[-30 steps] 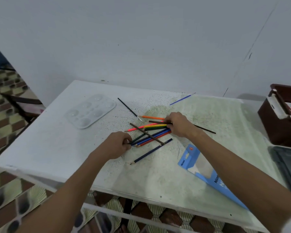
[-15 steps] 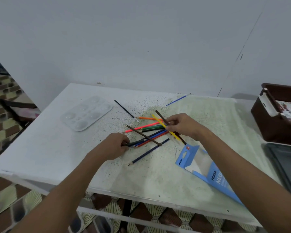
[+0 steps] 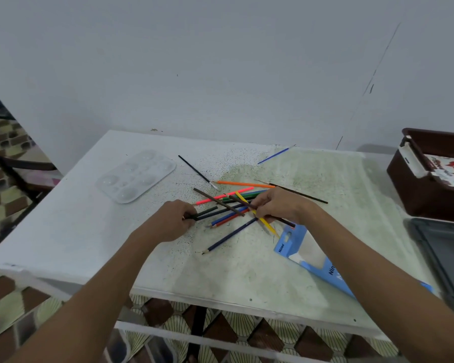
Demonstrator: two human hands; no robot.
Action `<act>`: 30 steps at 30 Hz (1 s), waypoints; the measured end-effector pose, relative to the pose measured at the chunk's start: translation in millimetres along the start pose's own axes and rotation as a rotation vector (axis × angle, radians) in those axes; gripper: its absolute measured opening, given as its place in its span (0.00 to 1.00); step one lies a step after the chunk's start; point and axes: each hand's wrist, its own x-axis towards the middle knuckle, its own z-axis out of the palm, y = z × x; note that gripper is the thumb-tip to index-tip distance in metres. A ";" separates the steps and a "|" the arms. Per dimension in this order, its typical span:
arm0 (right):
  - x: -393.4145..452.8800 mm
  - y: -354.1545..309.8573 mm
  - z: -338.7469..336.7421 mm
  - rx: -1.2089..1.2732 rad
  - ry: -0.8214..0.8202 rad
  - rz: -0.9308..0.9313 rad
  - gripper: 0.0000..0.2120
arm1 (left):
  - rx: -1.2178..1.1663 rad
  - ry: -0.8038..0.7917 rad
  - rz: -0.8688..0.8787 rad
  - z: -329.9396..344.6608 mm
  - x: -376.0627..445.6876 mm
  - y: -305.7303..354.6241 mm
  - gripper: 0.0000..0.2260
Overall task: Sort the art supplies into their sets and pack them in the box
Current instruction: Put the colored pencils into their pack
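Note:
Several coloured pencils (image 3: 230, 203) lie crossed in a loose heap at the table's middle. My left hand (image 3: 172, 220) grips the ends of a few dark pencils at the heap's left side. My right hand (image 3: 279, 205) pinches a yellow pencil (image 3: 266, 223) and a dark brown pencil (image 3: 283, 220), both slanting down to the right. A navy pencil (image 3: 230, 237) lies alone in front. Thin paintbrushes lie behind: a black brush (image 3: 195, 171), a blue brush (image 3: 275, 154) and a dark brush (image 3: 303, 194). A blue pencil packet (image 3: 306, 254) lies at the front right.
A clear plastic paint palette (image 3: 136, 175) sits at the back left of the white table (image 3: 63, 231). A dark brown box (image 3: 427, 189) holding a printed pack stands at the right, with a dark grey tray (image 3: 446, 250) in front of it. A wall runs behind.
My right hand has lifted a yellow and a brown pencil out of the heap and swung them round, points toward the blue packet. My left hand keeps its grip on the dark pencils.

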 end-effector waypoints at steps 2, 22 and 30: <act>-0.2 -2.1 2.5 0.128 -0.066 0.021 0.09 | -0.086 0.030 0.003 -2.4 -3.6 0.0 0.08; -28.0 -50.2 -6.1 0.184 0.387 -0.351 0.10 | -0.899 0.532 0.034 -78.1 6.3 41.0 0.08; -30.6 -38.6 -1.2 0.244 0.342 -0.241 0.14 | -1.025 0.348 -0.059 -52.6 30.9 71.2 0.09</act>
